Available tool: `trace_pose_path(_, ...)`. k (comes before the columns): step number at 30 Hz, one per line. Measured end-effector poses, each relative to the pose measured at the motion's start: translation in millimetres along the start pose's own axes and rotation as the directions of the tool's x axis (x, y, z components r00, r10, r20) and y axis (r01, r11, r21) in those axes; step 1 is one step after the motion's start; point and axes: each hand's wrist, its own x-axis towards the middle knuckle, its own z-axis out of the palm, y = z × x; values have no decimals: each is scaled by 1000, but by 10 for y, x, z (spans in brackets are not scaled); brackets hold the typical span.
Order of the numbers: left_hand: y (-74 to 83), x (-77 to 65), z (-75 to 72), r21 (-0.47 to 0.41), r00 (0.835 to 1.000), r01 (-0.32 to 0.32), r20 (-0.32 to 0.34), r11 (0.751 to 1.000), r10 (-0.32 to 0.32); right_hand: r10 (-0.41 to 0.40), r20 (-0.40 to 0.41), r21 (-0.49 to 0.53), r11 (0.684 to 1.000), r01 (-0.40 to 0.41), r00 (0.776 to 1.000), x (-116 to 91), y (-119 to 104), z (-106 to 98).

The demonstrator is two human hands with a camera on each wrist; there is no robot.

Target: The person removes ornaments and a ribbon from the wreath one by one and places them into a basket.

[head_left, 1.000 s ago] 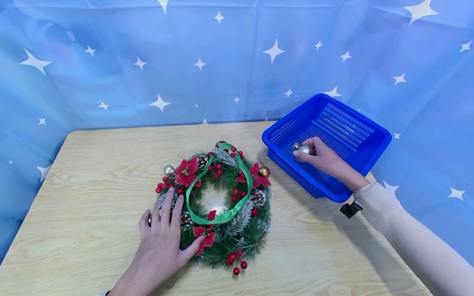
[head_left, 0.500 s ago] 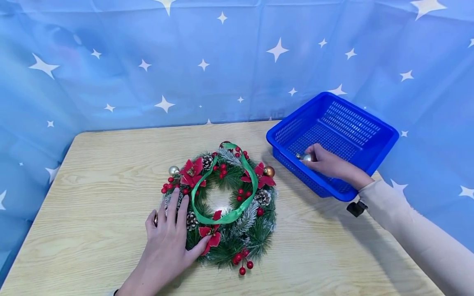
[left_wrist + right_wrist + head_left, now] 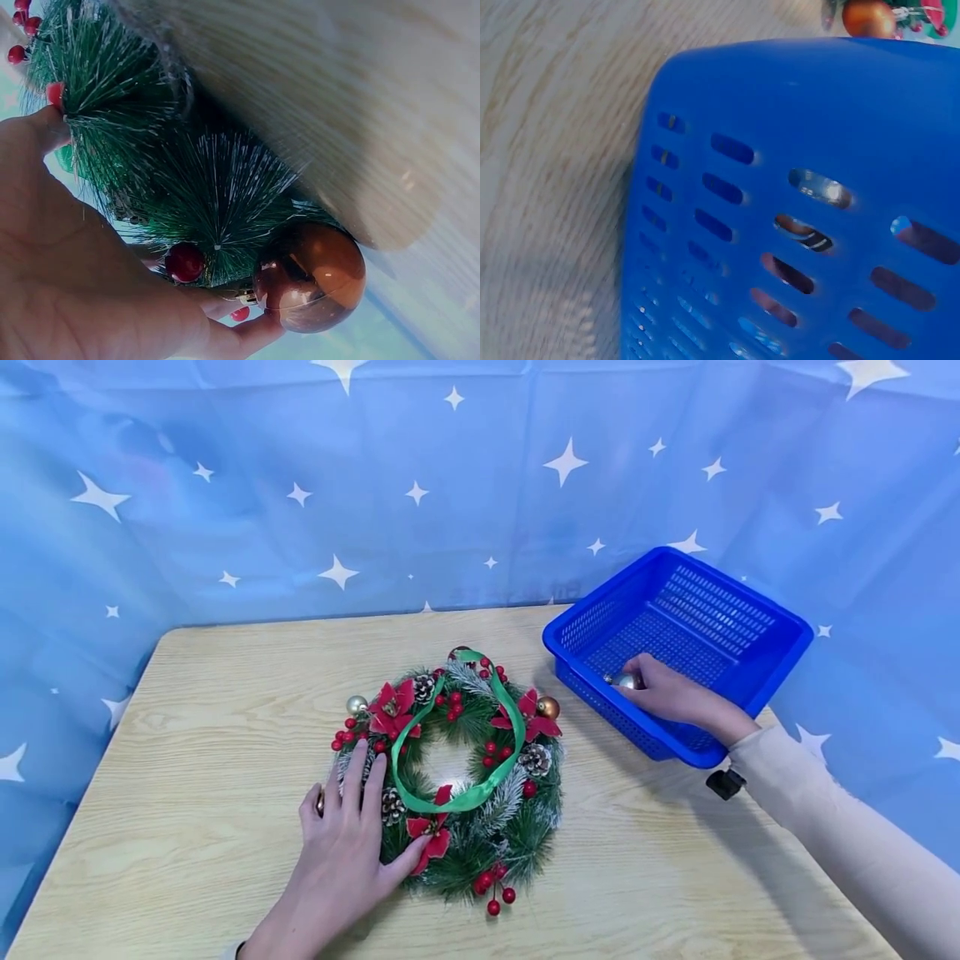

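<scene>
A Christmas wreath [image 3: 517, 835] lies on the table, dressed with red poinsettias, berries, pine cones and a loop of green ribbon [image 3: 405, 768]. My left hand [image 3: 341, 852] rests on its left side, fingers spread, the thumb by the lower poinsettia [image 3: 431, 839]. In the left wrist view, a bronze Christmas ball [image 3: 311, 277] sits against a finger of that hand. My right hand [image 3: 671, 697] is inside the blue basket [image 3: 750, 602], low near its left wall, holding a silver Christmas ball [image 3: 627, 681]. Through the slots in the right wrist view, the silver ball [image 3: 821, 187] shows in part.
The wooden table [image 3: 247, 693] extends left of the wreath and in front of the basket. A blue curtain [image 3: 262, 443] with white stars hangs behind and at the sides. A silver ball [image 3: 356, 704] and a copper ball [image 3: 548, 707] stick out from the wreath's edges.
My right hand has lowered the silver Christmas ball deeper into the basket. The left hand stays on the wreath. The whole head view has shifted slightly.
</scene>
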Motion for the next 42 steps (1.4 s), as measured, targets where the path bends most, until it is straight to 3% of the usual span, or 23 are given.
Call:
trace_pose_path(6,2,25,19,-15,1000,-4,30,1000,5,-5,-81,22,1000,7,997,-92,-19,-40)
trace_pose_path(10,-11,43,27,-18,999,-24,34,1000,25,-42,-214,27,998,49,976,-241,-119,-6)
trace_pose_path(13,-27,46,35,-13,999,-39,28,999,39,-177,-375,3,981,192,910,-377,-254,103)
trace_pose_path(16,-46,48,34,-10,998,-57,20,998,57,-355,-480,-50,924,379,802,-519,-416,219)
trace_pose_path(18,-65,51,27,-9,998,-65,19,998,65,-460,-486,-82,870,486,743,-592,-522,295)
trace_pose_path(20,-90,55,14,-18,997,-70,24,997,71,-533,-440,-85,826,557,723,-638,-604,379)
trace_pose_path(23,-138,67,-6,-37,996,-82,42,996,84,-571,-319,-83,812,578,756,-667,-675,534)
trace_pose_path(26,-192,85,-26,-62,992,-103,63,993,107,-557,-191,-95,830,550,808,-643,-689,687)
trace_pose_path(28,-227,96,-37,-80,990,-114,76,990,120,-541,-133,-107,841,531,830,-594,-688,772)
trace_pose_path(32,-289,103,-38,-99,986,-126,97,987,136,-559,-70,-131,826,548,826,-464,-689,904)
trace_pose_path(37,-333,109,-26,-103,983,-153,86,983,162,-607,-28,-196,783,591,794,-356,-719,1033)
trace_pose_path(42,-342,118,-24,-114,984,-170,37,979,175,-584,-19,-209,796,568,811,-317,-732,1157)
